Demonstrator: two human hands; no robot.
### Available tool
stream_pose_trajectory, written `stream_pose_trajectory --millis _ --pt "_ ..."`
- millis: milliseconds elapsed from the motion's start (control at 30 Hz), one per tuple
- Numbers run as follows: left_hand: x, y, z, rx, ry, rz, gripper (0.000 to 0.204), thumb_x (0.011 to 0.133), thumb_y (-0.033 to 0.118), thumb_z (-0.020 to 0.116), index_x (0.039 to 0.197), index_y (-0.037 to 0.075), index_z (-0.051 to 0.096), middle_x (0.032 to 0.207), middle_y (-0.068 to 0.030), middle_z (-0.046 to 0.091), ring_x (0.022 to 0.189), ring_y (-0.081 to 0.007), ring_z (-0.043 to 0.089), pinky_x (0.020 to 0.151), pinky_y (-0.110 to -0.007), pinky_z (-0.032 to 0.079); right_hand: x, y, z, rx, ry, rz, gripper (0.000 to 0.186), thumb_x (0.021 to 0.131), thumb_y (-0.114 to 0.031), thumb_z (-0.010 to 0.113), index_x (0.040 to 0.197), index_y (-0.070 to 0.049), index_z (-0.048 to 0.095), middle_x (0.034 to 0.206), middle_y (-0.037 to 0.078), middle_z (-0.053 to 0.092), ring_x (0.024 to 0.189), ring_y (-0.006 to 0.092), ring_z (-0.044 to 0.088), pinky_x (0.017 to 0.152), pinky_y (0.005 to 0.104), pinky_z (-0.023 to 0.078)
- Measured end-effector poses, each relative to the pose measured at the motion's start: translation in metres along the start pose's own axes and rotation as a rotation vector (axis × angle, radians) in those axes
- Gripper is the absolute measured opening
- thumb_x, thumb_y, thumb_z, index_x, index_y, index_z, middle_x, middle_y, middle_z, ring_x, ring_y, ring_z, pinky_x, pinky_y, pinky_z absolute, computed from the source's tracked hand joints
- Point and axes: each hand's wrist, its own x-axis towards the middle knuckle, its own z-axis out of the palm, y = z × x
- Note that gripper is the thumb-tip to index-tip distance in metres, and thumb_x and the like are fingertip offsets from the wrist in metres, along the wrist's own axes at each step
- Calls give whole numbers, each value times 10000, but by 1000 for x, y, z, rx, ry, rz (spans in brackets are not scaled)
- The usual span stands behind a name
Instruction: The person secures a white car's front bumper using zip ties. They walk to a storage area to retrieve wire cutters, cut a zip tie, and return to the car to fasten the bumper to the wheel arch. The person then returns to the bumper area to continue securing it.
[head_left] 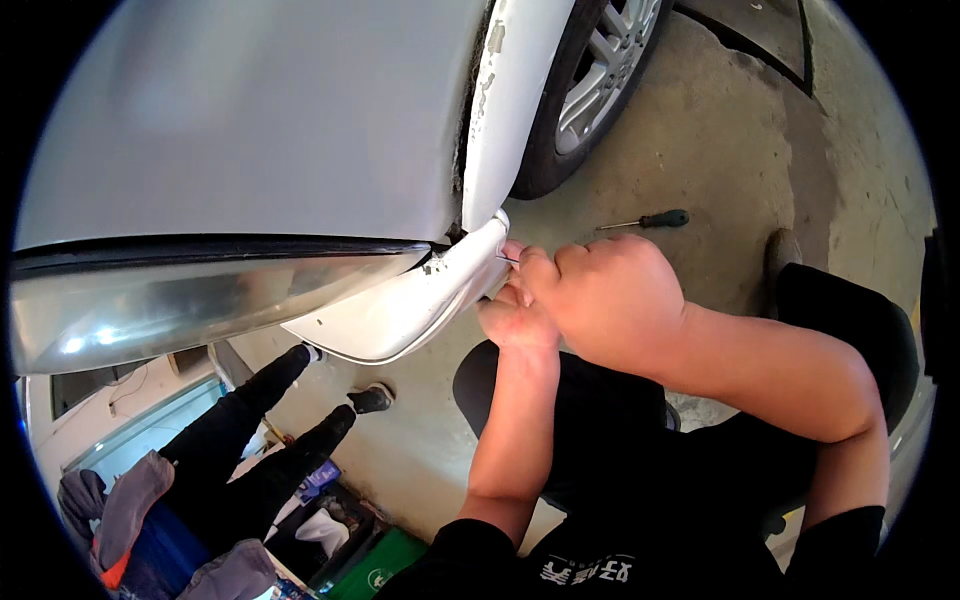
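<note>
A white car bumper corner (400,310) with chipped paint curves toward me, its tip close to the wheel arch. Both my hands meet at the edge of that tip. My right hand (620,290) is closed in a fist, thumb and fingers pressed together at the edge. A short, thin, shiny piece shows by its fingertips, too small to name. Just below, my left hand (520,322) has its palm turned up and its fingers curled in against the same edge. My right hand partly covers those fingers, and what they pinch is hidden.
A screwdriver (665,218) with a dark handle lies on the concrete floor beside the tyre (545,150). Above the bumper are a long clear lamp (200,295) and a grey body panel (250,120). Another person's dark-trousered legs (235,420) stand at lower left, near a green bin (375,565).
</note>
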Motion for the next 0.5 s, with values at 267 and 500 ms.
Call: stream_pose_trajectory --millis 267,500 --pt "-6 -8 14 36 -46 56 568 1019 496 277 1115 44 607 1082 -123 659 991 -250 637 851 -366 524 25 2 -1 1335 -416 806 260 962 -197 516 836 -3 635 637 80 600 529 193 581 530 343 472" --pt "-14 -3 -15 300 45 147 542 1023 429 306 1193 8 602 1196 -138 637 1122 -270 598 987 -414 492 15 -11 6 569 -194 251 262 878 -233 595 917 19 657 791 205 643 761 399 639 735 488 522"
